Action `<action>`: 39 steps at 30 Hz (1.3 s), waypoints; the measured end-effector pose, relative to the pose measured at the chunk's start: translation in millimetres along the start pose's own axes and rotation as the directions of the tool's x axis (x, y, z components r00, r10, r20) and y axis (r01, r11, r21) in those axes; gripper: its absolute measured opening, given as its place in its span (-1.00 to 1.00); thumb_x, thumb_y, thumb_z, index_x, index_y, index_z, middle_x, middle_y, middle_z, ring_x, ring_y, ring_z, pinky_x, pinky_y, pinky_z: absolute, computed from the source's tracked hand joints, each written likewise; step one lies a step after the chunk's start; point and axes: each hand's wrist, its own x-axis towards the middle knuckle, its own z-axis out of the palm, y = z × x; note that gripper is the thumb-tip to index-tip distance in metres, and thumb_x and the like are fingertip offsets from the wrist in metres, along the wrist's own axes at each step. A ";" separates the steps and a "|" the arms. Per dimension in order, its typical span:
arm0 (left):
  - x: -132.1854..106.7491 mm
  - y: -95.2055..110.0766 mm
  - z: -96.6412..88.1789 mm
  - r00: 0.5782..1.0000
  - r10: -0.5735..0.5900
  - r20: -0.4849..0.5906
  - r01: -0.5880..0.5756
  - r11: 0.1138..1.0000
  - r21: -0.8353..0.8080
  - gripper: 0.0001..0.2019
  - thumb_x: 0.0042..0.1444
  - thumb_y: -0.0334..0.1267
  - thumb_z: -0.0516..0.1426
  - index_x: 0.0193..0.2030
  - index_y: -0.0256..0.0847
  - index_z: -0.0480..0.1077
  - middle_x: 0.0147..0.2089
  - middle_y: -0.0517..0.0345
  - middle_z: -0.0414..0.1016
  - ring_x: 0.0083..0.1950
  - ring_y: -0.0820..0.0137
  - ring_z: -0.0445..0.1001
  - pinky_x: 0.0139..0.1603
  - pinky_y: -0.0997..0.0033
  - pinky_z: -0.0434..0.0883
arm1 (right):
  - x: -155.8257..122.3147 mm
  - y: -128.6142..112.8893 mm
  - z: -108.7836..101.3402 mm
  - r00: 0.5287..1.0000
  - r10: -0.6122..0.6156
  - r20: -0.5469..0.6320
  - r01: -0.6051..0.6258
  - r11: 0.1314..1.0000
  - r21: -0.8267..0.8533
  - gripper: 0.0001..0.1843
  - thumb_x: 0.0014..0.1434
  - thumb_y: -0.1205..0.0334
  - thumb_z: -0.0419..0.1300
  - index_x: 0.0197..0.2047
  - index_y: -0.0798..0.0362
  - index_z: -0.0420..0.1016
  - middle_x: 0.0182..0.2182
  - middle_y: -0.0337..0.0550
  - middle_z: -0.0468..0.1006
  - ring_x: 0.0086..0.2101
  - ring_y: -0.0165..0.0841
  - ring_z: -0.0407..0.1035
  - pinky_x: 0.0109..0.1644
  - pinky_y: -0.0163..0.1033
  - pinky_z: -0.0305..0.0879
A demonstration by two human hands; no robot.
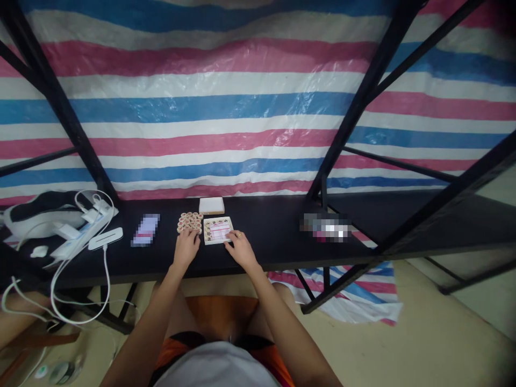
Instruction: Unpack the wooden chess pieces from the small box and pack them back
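Note:
A cluster of round wooden Chinese chess pieces (190, 219) with red marks lies on the black table. My left hand (187, 248) reaches over its near edge, fingers bent down and closed on pieces there; the fingertips partly hide them. To the right sits a shallow white box (218, 242), with dark-marked pieces along its far and left sides and a pink-and-white printed sheet (220, 231) inside. At the box's right edge, my right hand (242, 249) grips the rim with fingers and thumb. A ring shows on one finger.
Behind the box stands a white lid-like box (212, 206). A blurred phone-like object (145, 230) lies left; chargers and white cables (91, 215) crowd the far left. A blurred item (326, 227) lies right. Black metal posts (355, 118) frame a striped plastic sheet (217, 107).

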 end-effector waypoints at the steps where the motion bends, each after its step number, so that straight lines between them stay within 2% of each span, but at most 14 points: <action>1: -2.0 1.3 -0.9 0.999 0.017 0.028 -0.018 1.000 0.019 -0.74 0.19 -0.30 -0.01 -0.06 -0.19 0.43 -0.07 -0.03 0.42 0.00 0.18 0.35 -0.03 0.20 0.33 | -0.2 0.0 -0.3 1.000 0.004 -0.004 -0.004 1.000 0.005 -0.77 0.19 0.27 0.11 -0.09 0.06 0.48 -0.10 -0.03 0.44 -0.04 -0.22 0.26 0.09 -0.13 0.24; 4: -3.1 5.3 -1.6 0.994 0.047 0.096 -0.052 0.997 0.059 -0.74 0.18 -0.29 -0.01 -0.08 -0.19 0.44 -0.09 -0.04 0.42 -0.01 0.18 0.35 -0.03 0.20 0.32 | -0.8 -0.1 -1.2 1.000 0.007 -0.009 -0.007 1.000 0.011 -0.80 0.18 0.27 0.12 -0.13 0.04 0.47 -0.13 -0.07 0.44 -0.08 -0.23 0.27 0.06 -0.15 0.26; 10: -1.9 5.3 0.9 0.996 0.044 0.080 -0.051 0.995 0.084 -0.64 0.18 -0.28 0.00 0.10 -0.20 0.34 0.05 -0.08 0.37 0.04 0.15 0.32 -0.04 0.20 0.32 | -0.7 0.5 0.2 1.000 -0.004 -0.007 0.004 1.000 -0.026 -0.73 0.19 0.25 0.11 -0.04 0.03 0.45 -0.07 -0.04 0.41 -0.07 -0.21 0.27 0.06 -0.12 0.26; 17: -3.3 3.8 3.1 0.996 0.087 0.022 -0.088 0.995 0.053 -0.77 0.16 -0.33 0.00 -0.10 -0.21 0.42 -0.04 -0.06 0.42 0.02 0.15 0.33 -0.03 0.19 0.31 | -0.6 1.5 1.5 1.000 -0.009 -0.007 0.008 0.999 -0.040 -0.76 0.18 0.24 0.11 -0.09 0.04 0.48 -0.10 -0.03 0.42 -0.08 -0.22 0.26 0.05 -0.13 0.25; 24: -2.7 -2.0 7.4 0.994 0.102 0.048 -0.091 0.978 -0.189 -0.88 0.15 -0.36 0.02 -0.28 -0.20 0.38 -0.23 0.03 0.45 -0.15 0.25 0.39 -0.08 0.25 0.35 | -0.9 0.3 1.0 1.000 0.002 -0.024 -0.003 1.000 -0.026 -0.79 0.18 0.24 0.11 -0.11 0.01 0.46 -0.12 -0.06 0.43 -0.11 -0.23 0.28 0.01 -0.14 0.27; 27: -0.7 1.4 5.1 0.998 0.054 -0.026 -0.060 0.940 -0.336 -0.89 0.14 -0.34 0.03 -0.26 -0.19 0.39 -0.19 0.05 0.49 -0.10 0.26 0.42 -0.03 0.25 0.36 | -0.9 -0.3 0.5 0.999 0.007 -0.049 -0.008 1.000 -0.024 -0.79 0.17 0.22 0.12 -0.12 0.03 0.47 -0.11 -0.05 0.43 -0.11 -0.22 0.28 0.03 -0.12 0.27; 30: 4.9 13.5 -2.2 0.997 0.037 -0.062 -0.061 0.888 -0.456 -0.89 0.11 -0.31 0.07 -0.24 -0.19 0.40 -0.16 0.06 0.50 -0.09 0.27 0.44 -0.02 0.26 0.36 | -0.7 -1.4 -1.3 0.995 -0.009 -0.099 0.009 1.000 -0.001 -0.74 0.16 0.20 0.13 -0.08 0.05 0.46 -0.06 -0.01 0.42 -0.03 -0.18 0.25 0.06 -0.08 0.24; 33: 13.6 31.6 -7.3 0.995 0.097 -0.001 -0.083 0.853 -0.515 -0.91 0.08 -0.31 0.11 -0.27 -0.19 0.42 -0.24 0.10 0.51 -0.16 0.31 0.45 -0.07 0.29 0.38 | -0.5 -2.8 -4.8 0.992 -0.067 -0.110 0.072 0.997 0.042 -0.68 0.20 0.19 0.09 0.02 0.05 0.41 -0.02 -0.01 0.41 0.01 -0.19 0.23 0.09 -0.06 0.23; 36: 22.0 49.2 -3.8 0.980 0.187 0.071 -0.103 0.775 -0.624 -0.87 0.04 -0.33 0.13 -0.24 -0.19 0.43 -0.24 0.14 0.51 -0.21 0.36 0.46 -0.10 0.33 0.39 | -0.7 -3.6 -8.4 0.984 -0.157 -0.081 0.164 0.982 0.094 -0.63 0.26 0.22 0.02 0.11 0.02 0.34 0.00 -0.04 0.42 0.03 -0.23 0.23 0.10 -0.08 0.22; 39: 27.1 60.3 3.9 0.979 0.195 0.053 -0.093 0.668 -0.739 -0.87 0.00 -0.36 0.14 -0.27 -0.21 0.41 -0.24 0.14 0.47 -0.20 0.38 0.46 -0.10 0.33 0.42 | -0.9 -2.9 -9.5 0.979 -0.192 -0.074 0.200 0.973 0.118 -0.65 0.29 0.23 -0.02 0.11 0.00 0.35 0.00 -0.06 0.44 0.03 -0.25 0.24 0.10 -0.10 0.22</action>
